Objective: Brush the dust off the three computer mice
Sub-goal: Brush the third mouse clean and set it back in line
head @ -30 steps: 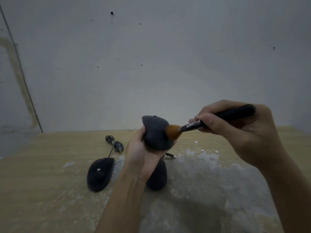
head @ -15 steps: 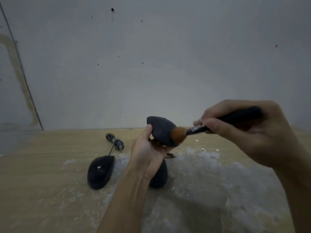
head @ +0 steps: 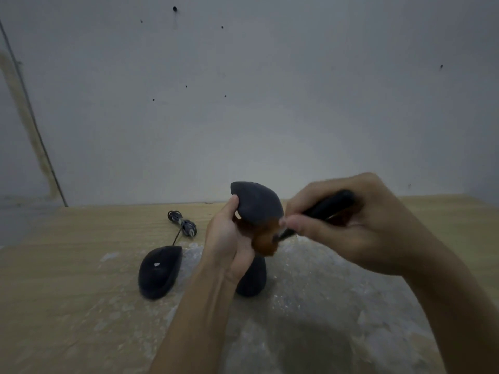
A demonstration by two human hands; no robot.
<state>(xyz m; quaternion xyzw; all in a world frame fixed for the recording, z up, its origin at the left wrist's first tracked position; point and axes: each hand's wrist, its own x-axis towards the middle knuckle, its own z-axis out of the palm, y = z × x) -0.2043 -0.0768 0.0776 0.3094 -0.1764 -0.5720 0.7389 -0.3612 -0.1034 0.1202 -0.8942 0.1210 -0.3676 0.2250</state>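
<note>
My left hand (head: 229, 247) grips a dark grey mouse (head: 256, 202) and holds it up above the table, tilted. My right hand (head: 348, 225) holds a black-handled brush (head: 328, 207). Its brown bristles (head: 266, 241) are blurred and press against the lower edge of the held mouse. A second black mouse (head: 159, 271) with a white speck on top lies on the table to the left. A third dark mouse (head: 252, 279) stands on the table, partly hidden behind my left wrist.
The wooden table (head: 67, 292) carries a sheet of bubble wrap (head: 324, 292) under and to the right of the mice. The left mouse's coiled cable (head: 183, 225) lies behind it. A grey wall (head: 243, 103) rises at the table's far edge.
The brush has swept down from the side of the held mouse to its lower edge. My right hand moved left and closer to the mouse, which has tilted further.
</note>
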